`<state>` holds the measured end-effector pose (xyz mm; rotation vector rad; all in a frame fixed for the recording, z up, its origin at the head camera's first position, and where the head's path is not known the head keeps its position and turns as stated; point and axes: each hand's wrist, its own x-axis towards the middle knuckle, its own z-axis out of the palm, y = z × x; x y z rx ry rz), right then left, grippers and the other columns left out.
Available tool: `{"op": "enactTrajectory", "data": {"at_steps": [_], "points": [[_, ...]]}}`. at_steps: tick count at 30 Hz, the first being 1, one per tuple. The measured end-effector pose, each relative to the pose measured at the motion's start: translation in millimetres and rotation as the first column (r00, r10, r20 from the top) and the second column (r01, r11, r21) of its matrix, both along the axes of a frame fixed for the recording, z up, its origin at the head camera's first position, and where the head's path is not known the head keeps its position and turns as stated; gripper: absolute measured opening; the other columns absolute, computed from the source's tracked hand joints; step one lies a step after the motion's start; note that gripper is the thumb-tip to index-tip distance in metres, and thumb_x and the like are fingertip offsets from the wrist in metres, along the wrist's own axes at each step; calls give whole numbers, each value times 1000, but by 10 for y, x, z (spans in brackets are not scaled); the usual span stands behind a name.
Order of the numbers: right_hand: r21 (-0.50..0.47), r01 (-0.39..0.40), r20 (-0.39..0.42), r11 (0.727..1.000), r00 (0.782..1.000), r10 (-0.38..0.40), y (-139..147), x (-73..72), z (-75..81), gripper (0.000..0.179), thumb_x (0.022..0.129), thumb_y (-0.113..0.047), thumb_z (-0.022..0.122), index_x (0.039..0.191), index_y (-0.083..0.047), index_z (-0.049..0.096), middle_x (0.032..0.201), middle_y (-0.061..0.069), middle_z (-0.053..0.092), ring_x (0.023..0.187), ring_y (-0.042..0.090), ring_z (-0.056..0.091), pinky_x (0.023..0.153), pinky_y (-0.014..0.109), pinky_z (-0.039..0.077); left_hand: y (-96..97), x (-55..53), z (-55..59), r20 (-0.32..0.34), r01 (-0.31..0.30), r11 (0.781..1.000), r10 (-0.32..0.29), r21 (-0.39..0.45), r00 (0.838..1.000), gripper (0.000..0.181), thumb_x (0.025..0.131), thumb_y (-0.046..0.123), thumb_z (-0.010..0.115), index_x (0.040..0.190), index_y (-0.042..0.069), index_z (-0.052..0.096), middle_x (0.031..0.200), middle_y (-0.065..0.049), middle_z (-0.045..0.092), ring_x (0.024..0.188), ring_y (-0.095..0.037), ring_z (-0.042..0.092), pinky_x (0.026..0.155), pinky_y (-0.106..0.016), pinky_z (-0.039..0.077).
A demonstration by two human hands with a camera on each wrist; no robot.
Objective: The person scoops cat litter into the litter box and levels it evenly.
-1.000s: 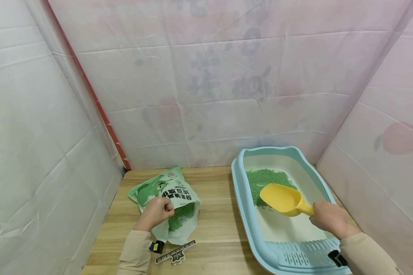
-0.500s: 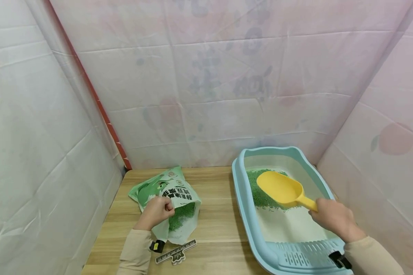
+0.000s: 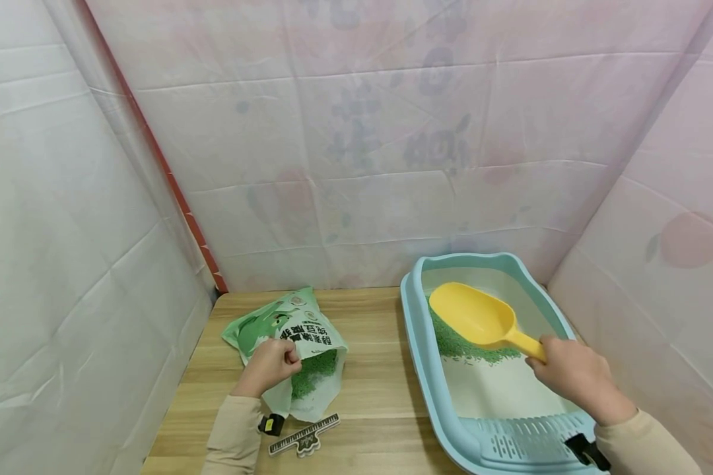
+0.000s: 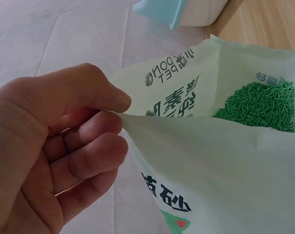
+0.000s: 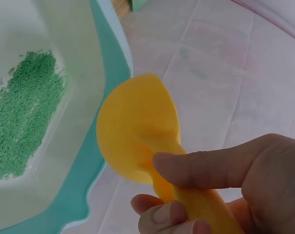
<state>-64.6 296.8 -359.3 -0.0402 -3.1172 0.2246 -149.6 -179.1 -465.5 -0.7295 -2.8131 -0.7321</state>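
My left hand pinches the rim of a light green cat litter bag between thumb and forefinger. The bag lies on its back with its mouth toward me, and green litter pellets show inside. In my right hand is a yellow scoop, gripped by its handle with the thumb along the top. Its bowl looks empty in the head view and hangs over the blue litter box. Beneath it, green pellets are spread across the far part of the box floor.
A clip with a piano-key pattern lies on the wooden table in front of the bag. The litter box has a slotted step at its near end. White sheeting encloses the table at the back and sides.
The right hand has raised the scoop and moved it slightly away and to the left over the litter box, its bowl turning. The left hand and the bag have stayed in place.
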Motion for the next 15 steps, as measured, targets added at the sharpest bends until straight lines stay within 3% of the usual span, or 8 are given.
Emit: {"op": "enactTrajectory", "data": {"at_steps": [2,5,11,15], "points": [[-2,-2,-11,1000,1000,2,-26,6,11,25,85,-23,64,71,-8,50,55,0,39,49,16,38,45,31,29,0,-6,3,-8,3,1000,-3,-3,1000,32,73,2,65,57,19,43,58,13,34,55,2,25,75,-26,48],[-8,-13,-41,1000,999,12,-79,23,28,25,84,-23,64,71,-8,49,56,0,39,49,16,37,45,31,29,1,-16,2,-13,11,1000,-11,6,1000,29,70,0,65,57,18,46,57,13,37,54,2,27,65,-19,39],[-25,-66,-117,997,991,63,-225,44,-7,25,81,-19,67,69,-9,49,55,-1,37,47,14,35,44,29,27,2,-27,3,-10,21,1000,-21,15,1000,25,68,-1,65,57,18,53,55,12,48,53,4,33,61,-17,41],[-28,-96,-119,995,989,92,-325,40,-48,23,80,-18,68,70,-9,50,54,-2,36,46,13,34,44,27,27,1,-30,12,3,24,1000,-24,19,1000,24,68,-1,64,57,18,54,55,10,51,52,4,35,59,-16,39]]}}
